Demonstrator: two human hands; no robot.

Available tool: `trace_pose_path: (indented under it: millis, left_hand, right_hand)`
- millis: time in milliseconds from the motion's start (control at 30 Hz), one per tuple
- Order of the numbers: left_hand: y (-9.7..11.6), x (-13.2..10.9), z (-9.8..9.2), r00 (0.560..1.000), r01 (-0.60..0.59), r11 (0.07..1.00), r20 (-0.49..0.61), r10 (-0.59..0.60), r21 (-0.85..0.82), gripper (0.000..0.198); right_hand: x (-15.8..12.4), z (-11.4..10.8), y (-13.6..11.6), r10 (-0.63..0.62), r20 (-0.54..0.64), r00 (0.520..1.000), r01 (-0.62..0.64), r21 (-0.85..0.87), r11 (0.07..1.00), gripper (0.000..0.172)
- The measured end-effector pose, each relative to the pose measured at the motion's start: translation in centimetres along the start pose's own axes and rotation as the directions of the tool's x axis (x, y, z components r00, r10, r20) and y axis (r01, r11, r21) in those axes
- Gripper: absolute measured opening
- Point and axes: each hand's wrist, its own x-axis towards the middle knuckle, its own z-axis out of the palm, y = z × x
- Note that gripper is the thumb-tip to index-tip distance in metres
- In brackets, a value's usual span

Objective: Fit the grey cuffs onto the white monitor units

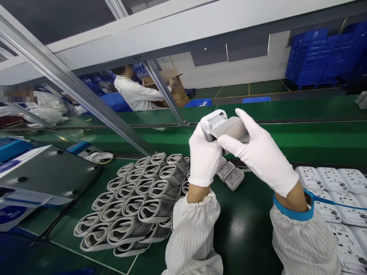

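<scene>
My left hand [204, 158], in a white glove, grips a white blood pressure monitor [213, 123] from below. A rolled grey cuff [231, 128] sits against the monitor, and my gloved right hand [256, 156] closes over it from the right. Below my hands, a large pile of rolled grey cuffs [137, 202] lies on the green workbench [249, 214]. Just past my left wrist stands a small group of cuffs [229, 175]. Rows of white monitors [332, 191] lie close to my right forearm.
A blue strap [295, 209] circles my right wrist. Beyond a green conveyor [286, 137], a person in a white coat [134, 91] works near cardboard boxes [174, 91]. Blue crates [323, 57] are stacked at the back right. An angled metal frame bar [74, 91] crosses the upper left.
</scene>
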Motion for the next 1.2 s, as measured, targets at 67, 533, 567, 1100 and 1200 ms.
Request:
trace_pose_path:
  millis: [67,533,567,1100,1200]
  left_hand:
    - [0.0,0.0,0.1,1.0,-0.006,1.0,0.003,0.006,-0.011,0.044]
    - [-1.3,-0.6,2.1,0.998,0.031,0.998,0.052,-0.027,-0.061,0.044]
    - [-1.3,-0.7,2.2,0.998,0.034,0.998,0.056,-0.031,-0.052,0.044]
    - [-1.4,-0.1,1.9,0.994,0.103,0.985,0.058,-0.096,-0.136,0.056]
    - [-1.3,0.1,1.4,0.992,0.121,0.978,0.062,-0.112,-0.17,0.056]
  right_hand:
    - [0.0,-0.1,0.1,-0.015,-0.002,1.0,0.015,-0.012,1.0,0.094]
    - [0.3,-2.0,0.5,0.0,-0.038,0.999,-0.006,-0.16,0.987,0.092]
    - [0.2,-2.2,0.5,0.0,-0.044,0.999,-0.008,-0.169,0.986,0.091]
    - [-0.1,-2.1,-0.1,-0.025,0.026,0.999,0.027,-0.114,0.993,0.1]
    - [-0.2,-1.7,-0.3,-0.033,0.039,0.999,0.036,-0.089,0.995,0.1]
